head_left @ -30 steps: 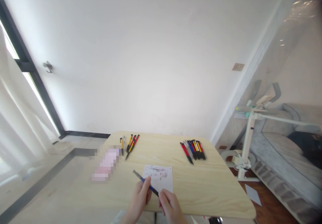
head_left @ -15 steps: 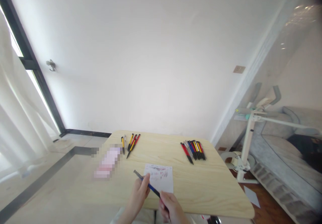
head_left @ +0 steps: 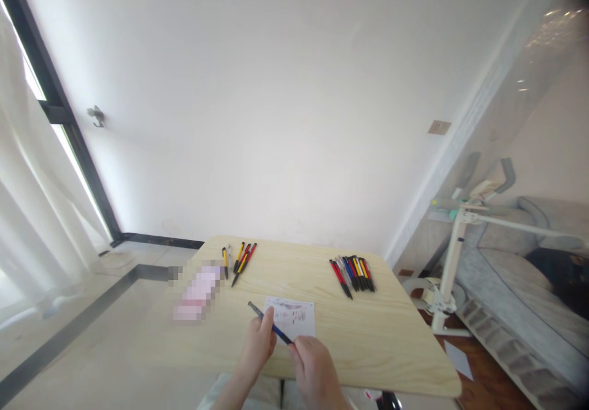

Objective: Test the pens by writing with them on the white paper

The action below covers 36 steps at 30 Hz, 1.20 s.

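Blue pen [head_left: 271, 327] stays gripped by both hands over the near left corner of the paper [head_left: 297, 312]. The left hand [head_left: 258, 350] pinches its middle and the right hand [head_left: 315, 368] its near end. Nothing moves except a little shift of the view.

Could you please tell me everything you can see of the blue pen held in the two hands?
The blue pen is slim and plastic-looking, with a blue barrel and a dark grey end pointing up-left. It is slanted just above the table, at the left edge of the scribbled paper slip. The left hand pinches its middle; the right hand grips its lower-right end, hiding the tip.
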Tool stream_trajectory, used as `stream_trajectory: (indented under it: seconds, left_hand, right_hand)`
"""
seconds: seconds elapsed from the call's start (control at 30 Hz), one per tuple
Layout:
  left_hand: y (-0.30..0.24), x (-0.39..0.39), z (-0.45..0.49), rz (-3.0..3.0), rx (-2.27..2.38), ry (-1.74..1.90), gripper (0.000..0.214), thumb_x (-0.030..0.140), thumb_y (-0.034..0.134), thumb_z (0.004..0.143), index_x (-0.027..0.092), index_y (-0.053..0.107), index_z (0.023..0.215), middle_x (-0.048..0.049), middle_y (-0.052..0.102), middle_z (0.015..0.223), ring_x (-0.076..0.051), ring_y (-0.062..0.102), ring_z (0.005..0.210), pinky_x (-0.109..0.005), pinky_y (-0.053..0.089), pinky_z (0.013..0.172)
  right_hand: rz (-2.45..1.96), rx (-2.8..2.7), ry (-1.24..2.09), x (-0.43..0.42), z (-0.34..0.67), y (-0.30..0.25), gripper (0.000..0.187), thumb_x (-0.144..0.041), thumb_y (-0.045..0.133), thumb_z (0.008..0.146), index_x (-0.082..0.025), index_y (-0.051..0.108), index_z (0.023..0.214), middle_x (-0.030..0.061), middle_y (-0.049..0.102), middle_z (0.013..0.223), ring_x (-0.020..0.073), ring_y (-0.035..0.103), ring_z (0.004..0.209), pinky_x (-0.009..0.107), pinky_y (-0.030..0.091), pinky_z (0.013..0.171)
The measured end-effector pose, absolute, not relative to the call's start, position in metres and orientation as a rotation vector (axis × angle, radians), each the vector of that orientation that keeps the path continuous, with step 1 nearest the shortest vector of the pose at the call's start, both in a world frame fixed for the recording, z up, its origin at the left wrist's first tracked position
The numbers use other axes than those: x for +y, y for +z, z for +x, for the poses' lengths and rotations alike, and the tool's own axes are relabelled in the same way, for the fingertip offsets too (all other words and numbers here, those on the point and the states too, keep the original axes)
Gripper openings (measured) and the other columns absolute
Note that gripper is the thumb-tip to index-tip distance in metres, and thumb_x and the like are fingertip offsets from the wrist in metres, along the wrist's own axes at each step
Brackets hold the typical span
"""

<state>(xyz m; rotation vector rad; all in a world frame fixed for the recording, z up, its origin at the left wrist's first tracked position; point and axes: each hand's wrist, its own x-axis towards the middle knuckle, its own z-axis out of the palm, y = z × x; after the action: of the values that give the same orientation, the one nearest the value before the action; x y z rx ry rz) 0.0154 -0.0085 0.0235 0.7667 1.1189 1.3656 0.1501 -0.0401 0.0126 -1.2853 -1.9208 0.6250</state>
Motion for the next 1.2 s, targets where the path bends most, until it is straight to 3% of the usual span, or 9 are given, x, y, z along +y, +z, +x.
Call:
stream_trajectory:
  seconds: [0.07,0.27,0.4,0.47,0.53,0.67,0.8,0.97,1.2]
  left_hand:
    - [0.025,-0.010,0.015,0.869,1.234,1.289,0.047,0.045,0.048,0.073,0.022,0.032,0.035,0.0042,0.027,0.026,-0.007,0.024,0.024,-0.023,0.009,0.029]
    - [0.028,-0.020,0.010,1.089,1.199,1.170,0.053,0.051,0.038,0.077,0.019,0.032,0.035,0.0046,0.027,0.025,-0.005,0.024,0.024,-0.022,0.012,0.031]
    - [0.034,-0.026,0.005,1.081,1.048,1.196,0.035,0.045,0.047,0.076,0.015,0.051,0.059,0.0002,0.050,0.040,-0.010,0.045,0.035,-0.020,0.030,0.035]
    - [0.040,-0.030,0.002,0.978,0.907,1.241,0.025,0.039,0.051,0.076,0.016,0.054,0.085,-0.0049,0.063,0.065,-0.015,0.059,0.056,-0.025,0.045,0.051]
    - [0.045,-0.032,0.000,0.882,0.803,1.240,0.029,0.033,0.053,0.077,0.018,0.048,0.101,-0.0083,0.065,0.084,-0.019,0.061,0.075,-0.034,0.047,0.071]
    - [0.050,-0.034,-0.002,0.782,0.731,1.182,0.024,0.025,0.055,0.076,0.018,0.048,0.098,-0.0098,0.064,0.092,-0.020,0.062,0.080,-0.040,0.043,0.082]
    - [0.050,-0.034,-0.001,0.752,0.700,1.205,0.013,0.024,0.057,0.075,0.017,0.051,0.084,-0.0064,0.065,0.080,-0.019,0.062,0.077,-0.038,0.044,0.080]
    - [0.048,-0.035,0.003,0.709,0.736,1.226,0.016,0.026,0.060,0.072,0.017,0.051,0.083,-0.0052,0.064,0.074,-0.018,0.062,0.073,-0.038,0.045,0.079]
    - [0.036,-0.025,0.012,0.589,0.888,1.285,0.021,0.032,0.062,0.069,0.015,0.053,0.078,-0.0041,0.063,0.068,-0.018,0.062,0.068,-0.036,0.046,0.072]
  right_hand:
    - [-1.277,-1.831,0.826,-0.041,0.148,0.014,0.042,-0.048,0.033,0.084,-0.018,0.047,0.059,0.0021,0.050,0.058,0.0134,0.045,0.057,0.025,0.030,0.054]
    - [-0.957,-1.174,1.982,-0.049,0.141,0.013,0.053,-0.070,0.041,0.065,-0.018,0.046,0.060,-0.0075,0.037,0.034,0.0058,0.029,0.029,0.019,0.020,0.033]
    - [-0.770,-0.892,2.146,-0.052,0.140,0.005,0.048,-0.065,0.053,0.060,-0.020,0.039,0.052,-0.0096,0.032,0.029,0.0047,0.026,0.026,0.017,0.016,0.032]
    - [-0.716,-0.802,2.160,-0.052,0.140,0.000,0.048,-0.063,0.056,0.059,-0.020,0.037,0.051,-0.0102,0.031,0.028,0.0046,0.024,0.025,0.018,0.014,0.031]
    - [-0.691,-0.741,2.178,-0.051,0.139,-0.002,0.047,-0.062,0.058,0.059,-0.020,0.037,0.051,-0.0104,0.030,0.027,0.0046,0.023,0.025,0.018,0.013,0.031]
    - [-0.622,-0.732,2.237,-0.052,0.139,-0.001,0.046,-0.060,0.057,0.062,-0.021,0.035,0.051,-0.0104,0.029,0.028,0.0047,0.021,0.026,0.019,0.013,0.031]
    - [-0.644,-0.791,2.182,-0.055,0.138,0.000,0.046,-0.062,0.054,0.064,-0.021,0.036,0.053,-0.0107,0.028,0.031,0.0046,0.019,0.028,0.019,0.012,0.033]
    - [-0.964,-1.095,1.953,-0.053,0.138,-0.008,0.056,-0.076,0.045,0.057,-0.021,0.037,0.054,-0.0110,0.026,0.033,0.0047,0.019,0.030,0.020,0.013,0.034]
    - [-1.443,-1.634,0.904,-0.045,0.140,0.003,0.043,-0.061,0.042,0.073,-0.021,0.052,0.058,0.0053,0.054,0.057,0.0168,0.046,0.057,0.028,0.028,0.054]
